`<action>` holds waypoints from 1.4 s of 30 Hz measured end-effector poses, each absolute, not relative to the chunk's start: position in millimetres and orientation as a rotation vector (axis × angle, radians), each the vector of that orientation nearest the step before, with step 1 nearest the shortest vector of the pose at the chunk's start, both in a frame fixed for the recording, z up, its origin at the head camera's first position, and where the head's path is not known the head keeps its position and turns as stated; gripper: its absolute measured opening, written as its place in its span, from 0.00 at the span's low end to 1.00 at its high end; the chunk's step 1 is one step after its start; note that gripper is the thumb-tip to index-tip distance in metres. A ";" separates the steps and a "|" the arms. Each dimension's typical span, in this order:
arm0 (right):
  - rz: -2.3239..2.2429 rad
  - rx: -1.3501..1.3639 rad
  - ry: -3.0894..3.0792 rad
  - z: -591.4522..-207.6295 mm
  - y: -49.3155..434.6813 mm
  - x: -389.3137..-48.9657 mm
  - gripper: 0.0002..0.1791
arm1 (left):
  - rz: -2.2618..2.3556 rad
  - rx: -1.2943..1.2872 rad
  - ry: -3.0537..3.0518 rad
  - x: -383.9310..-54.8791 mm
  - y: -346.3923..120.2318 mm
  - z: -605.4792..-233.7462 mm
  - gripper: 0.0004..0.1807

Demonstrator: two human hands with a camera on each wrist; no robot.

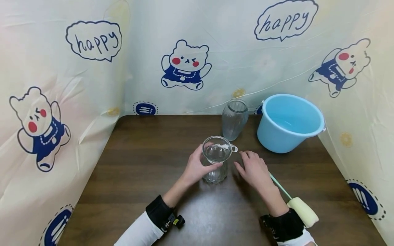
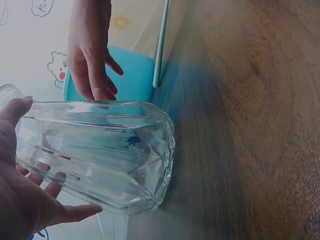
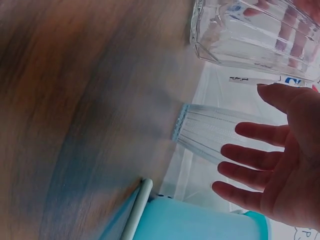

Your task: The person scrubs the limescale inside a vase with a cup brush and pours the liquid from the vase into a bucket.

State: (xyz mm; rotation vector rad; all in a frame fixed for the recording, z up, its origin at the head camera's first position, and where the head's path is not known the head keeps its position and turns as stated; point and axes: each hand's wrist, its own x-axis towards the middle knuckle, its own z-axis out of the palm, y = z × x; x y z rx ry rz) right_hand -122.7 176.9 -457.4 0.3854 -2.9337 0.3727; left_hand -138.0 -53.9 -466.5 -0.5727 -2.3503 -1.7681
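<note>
My left hand point(image 1: 197, 165) grips a clear glass pitcher point(image 1: 216, 174) round its side, with the thumb across the front below the rim. Faceted walls and a thick base show in the left wrist view, the base close to the tabletop. A small clear loop sticks out to the right from the pitcher's rim. Just right of it my right hand point(image 1: 253, 169) holds nothing. Its fingers point(image 3: 252, 157) are spread and nearly straight in the right wrist view. Behind the pitcher a ribbed glass vase point(image 1: 234, 121) stands upright.
A light blue bucket point(image 1: 277, 136) stands at the back right of the brown wooden table point(image 1: 138, 153). A sponge brush point(image 1: 303, 212) with a thin green handle lies by the right forearm. Printed curtain point(image 1: 184, 20) surrounds the table's back and sides.
</note>
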 end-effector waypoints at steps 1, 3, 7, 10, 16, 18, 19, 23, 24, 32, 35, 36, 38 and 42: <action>0.367 0.387 -2.931 -457.1 177.2 -122.9 0.28 | -1.746 -0.569 -2.367 -138.0 -54.0 -465.9 0.41; 0.348 0.384 -2.923 -456.5 178.4 -123.3 0.27 | -1.708 -0.564 -2.402 -137.8 -54.4 -464.8 0.42; 0.320 0.344 -2.906 -452.5 183.7 -123.4 0.24 | -1.692 -0.582 -2.471 -136.3 -58.4 -462.5 0.45; 0.342 0.275 -2.913 -446.7 190.8 -124.3 0.22 | -1.733 -0.636 -2.489 -136.9 -67.9 -460.8 0.46; 0.337 0.212 -2.965 -433.5 209.4 -128.5 0.17 | -1.430 -0.719 -2.677 -141.4 -108.6 -437.3 0.39; 0.301 0.206 -3.018 -431.1 216.5 -131.9 0.15 | -1.172 -0.696 -2.764 -148.3 -121.5 -436.0 0.35; 0.281 0.200 -3.049 -431.2 220.0 -134.1 0.15 | -1.049 -0.673 -2.795 -152.3 -126.2 -437.2 0.33; 0.242 0.176 -3.171 -436.1 230.0 -141.5 0.16 | -0.651 -0.637 -2.807 -161.1 -135.0 -434.8 0.28; 0.247 0.169 -3.206 -438.3 231.4 -142.7 0.16 | -0.593 -0.643 -2.797 -162.2 -135.8 -435.0 0.28; 0.321 0.089 -3.442 -452.6 237.6 -145.9 0.07 | -0.493 -0.660 -2.820 -165.4 -136.1 -446.3 0.25; 0.308 0.081 -3.475 -456.3 239.2 -145.6 0.08 | -0.482 -0.662 -2.817 -166.3 -136.5 -450.1 0.24; 0.299 0.083 -3.481 -457.4 239.6 -145.9 0.08 | -0.477 -0.662 -2.813 -166.9 -136.7 -451.1 0.24; 0.281 0.091 -3.488 -459.4 240.1 -146.9 0.08 | -0.469 -0.664 -2.802 -168.1 -137.2 -452.8 0.24; 0.198 0.123 -3.477 -458.9 238.8 -149.6 0.07 | -0.454 -0.670 -2.793 -170.2 -137.7 -455.6 0.23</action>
